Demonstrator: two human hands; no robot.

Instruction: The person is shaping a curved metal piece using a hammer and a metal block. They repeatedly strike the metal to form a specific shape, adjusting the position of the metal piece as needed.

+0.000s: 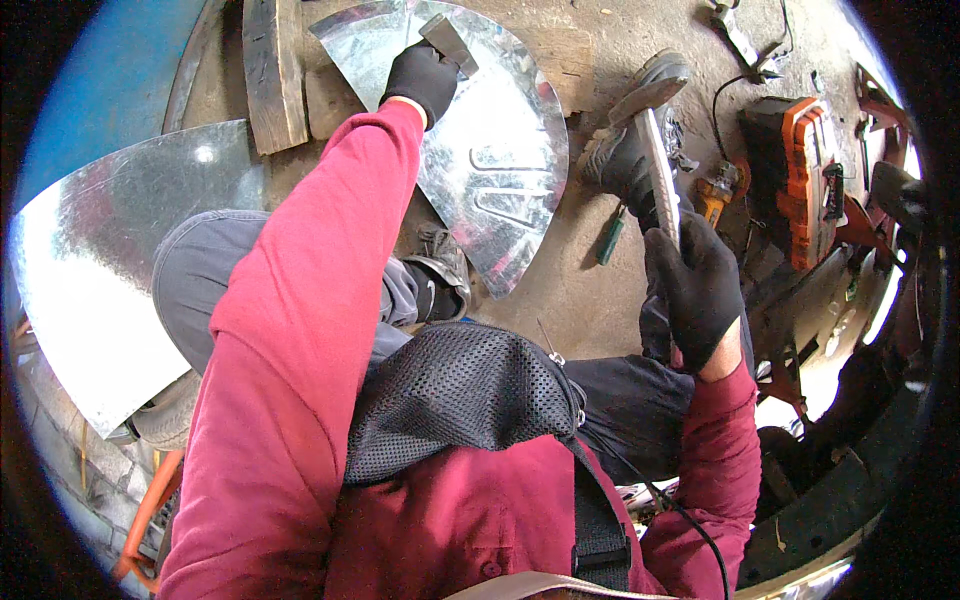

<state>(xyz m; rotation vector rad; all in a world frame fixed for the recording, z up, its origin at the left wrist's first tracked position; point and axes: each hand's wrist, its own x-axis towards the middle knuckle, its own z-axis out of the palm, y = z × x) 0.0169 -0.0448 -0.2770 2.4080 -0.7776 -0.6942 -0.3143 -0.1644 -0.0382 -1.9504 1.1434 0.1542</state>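
My left hand [420,82], in a black glove, grips a small flat metal tool [448,45] over the upper part of a shiny sheet-metal sector [455,135]. Raised looped ridges show on the sheet's lower part. My right hand [695,290], also gloved, is closed on the pale handle of a hammer [650,105], whose head is above my right shoe, off to the right of the sheet.
A second metal sheet [95,270] lies left, near a blue surface [105,80] and wooden planks [275,70]. Right are a yellow angle grinder [718,190], green-handled tool [611,237], orange-black toolbox [790,180] and power strip [740,45] with cables.
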